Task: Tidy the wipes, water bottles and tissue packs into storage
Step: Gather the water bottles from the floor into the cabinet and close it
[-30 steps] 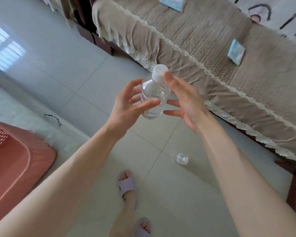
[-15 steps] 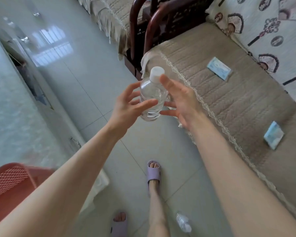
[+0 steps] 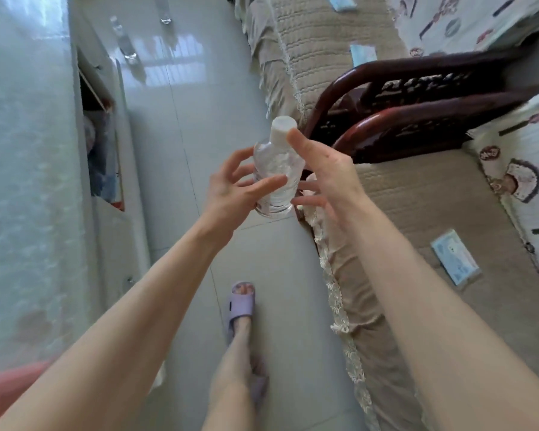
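A clear water bottle [image 3: 274, 172] with a white cap is held upright in mid-air in front of me. My left hand [image 3: 231, 191] grips its lower left side with thumb and fingers. My right hand [image 3: 327, 178] rests against its right side, thumb up near the cap, fingers spread. A light-blue tissue pack [image 3: 455, 261] lies on the beige sofa cover at the right. Two more blue packs [image 3: 362, 54] [image 3: 343, 1] lie on the farther sofa seat.
Dark wooden sofa armrests [image 3: 417, 98] stand right behind the bottle. A white cabinet [image 3: 106, 144] with an open compartment runs along the left. A corner of a red basket [image 3: 10, 387] shows at bottom left. My slippered foot [image 3: 242, 303] stands on the tiled floor [image 3: 175, 119].
The view has swung along the sofa, so the armrests now sit behind the bottle. The floor bottle near my feet has left the view. Both hands keep the same hold.
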